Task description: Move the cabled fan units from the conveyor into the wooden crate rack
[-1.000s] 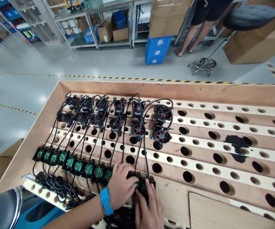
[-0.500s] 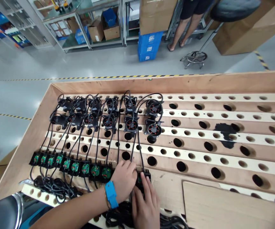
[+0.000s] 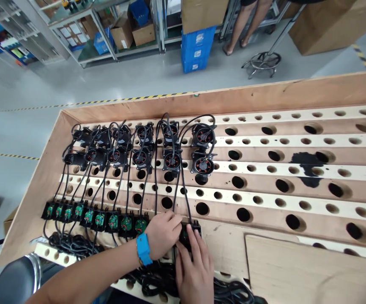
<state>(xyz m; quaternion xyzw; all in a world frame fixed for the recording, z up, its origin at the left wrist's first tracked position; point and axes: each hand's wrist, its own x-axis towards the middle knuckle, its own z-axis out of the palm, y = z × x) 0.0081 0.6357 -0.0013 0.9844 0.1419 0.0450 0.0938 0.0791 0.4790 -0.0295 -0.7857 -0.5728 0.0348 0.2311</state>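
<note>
Grey floor and stacked blue crates lie beyond a large wooden tray with perforated slats, where two rows of black fans trail cables down to a line of open black housings with green circuit boards. At that line's right end, a partly covered black housing sits beneath the person's hands. Left hand curls its fingers together over it, right hand lays extended fingers on it, and whether either clamps it cannot be told.
</note>
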